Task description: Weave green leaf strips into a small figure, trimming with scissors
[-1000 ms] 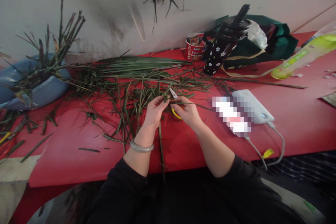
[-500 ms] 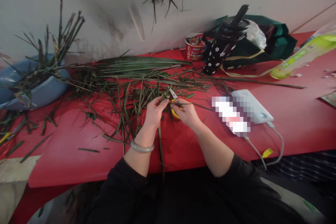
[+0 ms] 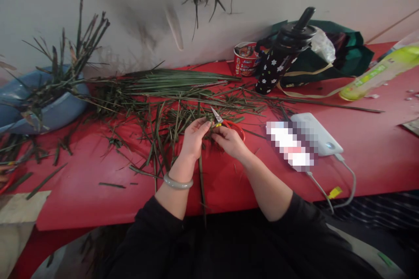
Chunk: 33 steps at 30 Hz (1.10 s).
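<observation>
Over a red table (image 3: pixel 81 200), my left hand (image 3: pixel 193 139) and my right hand (image 3: pixel 229 139) meet at a small folded piece of green leaf strip (image 3: pixel 207 127). Both pinch it with closed fingers. A long strip (image 3: pixel 200 174) hangs from it toward me, across the table edge. Scissors (image 3: pixel 225 123) with a red handle lie just behind my right hand, blades pointing to the far left. A pale bangle (image 3: pixel 176 182) sits on my left wrist.
Loose green leaf strips (image 3: pixel 163 91) cover the table's middle and back. A blue basin (image 3: pixel 49 113) with stalks stands at left. A red cup (image 3: pixel 245 59), black flowered bottle (image 3: pixel 278 56), green bag (image 3: pixel 347 52), white power bank (image 3: pixel 319 133) with cable and a green bottle (image 3: pixel 379 72) lie right.
My hands stay pinched together on the leaf piece, with small finger shifts. The yellow scissor handle that showed under my right hand is hidden now; a red handle shows behind it. View shifted slightly.
</observation>
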{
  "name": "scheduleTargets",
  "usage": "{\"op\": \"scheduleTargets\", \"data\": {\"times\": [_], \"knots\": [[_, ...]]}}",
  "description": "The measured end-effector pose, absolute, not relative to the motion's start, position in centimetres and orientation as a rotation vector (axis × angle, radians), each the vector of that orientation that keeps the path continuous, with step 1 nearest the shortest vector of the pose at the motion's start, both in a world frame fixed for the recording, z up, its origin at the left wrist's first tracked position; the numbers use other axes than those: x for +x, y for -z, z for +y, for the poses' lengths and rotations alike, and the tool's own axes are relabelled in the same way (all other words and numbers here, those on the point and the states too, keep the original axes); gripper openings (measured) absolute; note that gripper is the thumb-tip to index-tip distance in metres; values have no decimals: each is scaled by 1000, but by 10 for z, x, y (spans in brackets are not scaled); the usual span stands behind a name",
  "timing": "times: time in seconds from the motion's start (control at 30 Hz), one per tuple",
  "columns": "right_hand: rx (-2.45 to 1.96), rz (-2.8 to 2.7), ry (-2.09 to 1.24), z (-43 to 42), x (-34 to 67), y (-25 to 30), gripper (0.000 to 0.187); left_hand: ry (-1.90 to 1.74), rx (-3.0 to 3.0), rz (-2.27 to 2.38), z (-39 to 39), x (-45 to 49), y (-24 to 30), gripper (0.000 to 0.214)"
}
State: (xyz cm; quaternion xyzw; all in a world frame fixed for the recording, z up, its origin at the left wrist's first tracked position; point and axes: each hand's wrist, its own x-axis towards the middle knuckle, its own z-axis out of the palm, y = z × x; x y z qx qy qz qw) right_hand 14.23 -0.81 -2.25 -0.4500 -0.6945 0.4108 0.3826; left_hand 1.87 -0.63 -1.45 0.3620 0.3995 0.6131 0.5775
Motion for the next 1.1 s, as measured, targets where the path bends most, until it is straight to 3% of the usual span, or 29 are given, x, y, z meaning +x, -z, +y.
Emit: {"op": "scheduleTargets", "data": {"times": [0.3,0.53,0.73,1.1], "knots": [[-1002,-1749,-1188,-6,144,28,16,-1434,812,922,-5,17,14,24],[-1222,-1483,-928,-6,152,19,25,-1430,808,952,-7,19,14,23],[-1166,-1403,-674,-3,162,14,19,-1375,808,913,-10,26,15,25],[-1077,-1574,-674,-4,160,14,12,-1354,890,883,-14,33,17,21]]}}
